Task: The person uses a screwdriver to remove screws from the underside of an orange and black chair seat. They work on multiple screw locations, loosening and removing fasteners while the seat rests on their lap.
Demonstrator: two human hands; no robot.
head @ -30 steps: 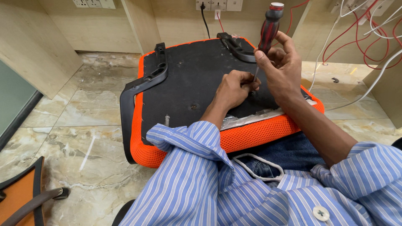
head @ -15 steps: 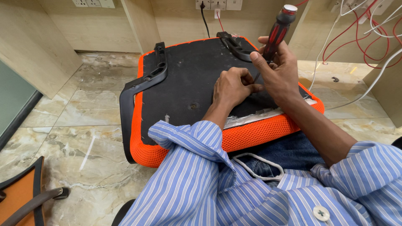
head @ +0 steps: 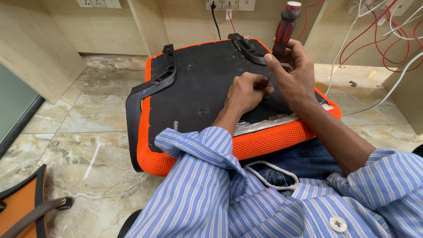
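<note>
- Screwdriver [head: 284,27], red and black, stands nearly upright in the right hand [head: 293,72], which is closed around its handle. Its tip meets the black underside of the orange chair seat [head: 198,79] on the person's lap.
- Left hand [head: 244,92] pinches something small at the tip; I cannot tell what.
- Tip could slip and poke the left fingers, since they sit so close.
- Black armrest bracket [head: 150,86], floor [head: 88,132] and red wires [head: 396,44] lie around; nothing blocks the hands.

No packages, labels, signs or screens show anywhere in this view. Nothing of that kind lies on the floor or hangs on the wall panels.
</note>
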